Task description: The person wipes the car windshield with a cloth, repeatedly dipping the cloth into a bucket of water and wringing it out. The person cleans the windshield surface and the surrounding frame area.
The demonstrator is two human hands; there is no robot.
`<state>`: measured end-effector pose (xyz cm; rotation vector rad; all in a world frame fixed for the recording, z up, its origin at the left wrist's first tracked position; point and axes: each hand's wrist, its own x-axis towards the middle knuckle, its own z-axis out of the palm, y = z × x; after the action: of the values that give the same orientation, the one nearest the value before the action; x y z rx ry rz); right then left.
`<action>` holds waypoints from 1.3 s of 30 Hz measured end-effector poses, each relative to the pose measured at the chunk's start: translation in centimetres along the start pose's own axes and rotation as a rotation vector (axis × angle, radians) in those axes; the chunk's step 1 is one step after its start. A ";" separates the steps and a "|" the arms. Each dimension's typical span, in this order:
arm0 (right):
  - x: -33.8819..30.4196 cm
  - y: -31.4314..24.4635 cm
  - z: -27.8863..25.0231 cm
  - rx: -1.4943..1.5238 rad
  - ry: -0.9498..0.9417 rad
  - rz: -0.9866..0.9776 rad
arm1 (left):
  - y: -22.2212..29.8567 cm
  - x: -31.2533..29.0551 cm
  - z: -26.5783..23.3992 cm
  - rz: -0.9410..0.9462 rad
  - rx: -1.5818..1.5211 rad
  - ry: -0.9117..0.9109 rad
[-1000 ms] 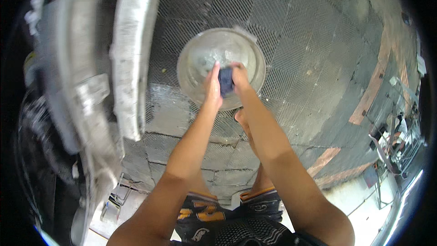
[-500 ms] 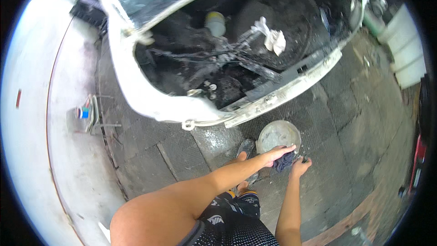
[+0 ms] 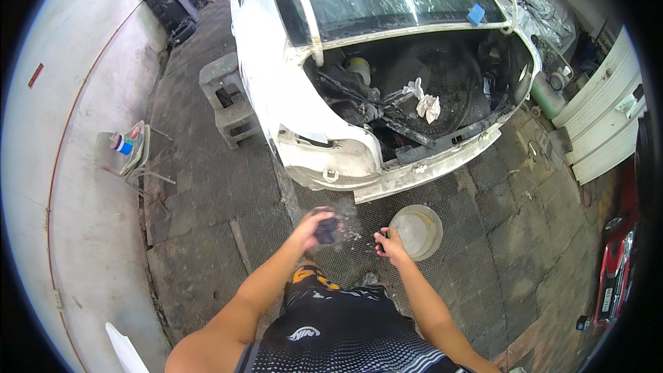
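Bunched in my left hand (image 3: 314,228) is a dark cloth rag (image 3: 327,230), a little blurred by motion. My right hand (image 3: 390,244) is closed around a small dark object (image 3: 382,236) whose kind I cannot make out. Just beside that hand, on its right, a round pale bucket (image 3: 438,231) with cloudy liquid stands on the floor. Ahead is a white car (image 3: 331,178) with its rear bumper off and its trunk uncovered. Crumpled white paper (image 3: 429,108) and a pale container (image 3: 359,67) lie inside the trunk.
A grey plastic stool (image 3: 231,107) stands left of the car. Against the left wall, a chair (image 3: 140,155) holds a blue-labelled can (image 3: 123,144). A blue block (image 3: 476,14) rests at the rear window. White panels (image 3: 601,121) and a red car (image 3: 613,269) are at right.
My hands have moved apart; the left has swung left, away from the bucket, with the rag. The view has lifted, showing more of the car and the stool.
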<state>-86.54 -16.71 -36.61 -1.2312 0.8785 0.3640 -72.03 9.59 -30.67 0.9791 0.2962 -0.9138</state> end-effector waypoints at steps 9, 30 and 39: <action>3.1 -4.0 15.7 -0.102 -0.015 -0.202 | 8.1 -16.1 -29.4 0.305 -0.496 0.418; -4.7 -29.9 37.2 -0.197 0.167 -0.919 | 47.6 1.8 -20.0 0.493 -0.608 -0.006; 2.0 -40.6 36.3 -0.581 0.813 -1.406 | 60.4 8.5 -1.7 0.393 0.079 -0.435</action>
<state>-44.06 2.92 -8.71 -2.2716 0.3396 -1.1566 -19.63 20.65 -1.37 0.8442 -0.2947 -0.7544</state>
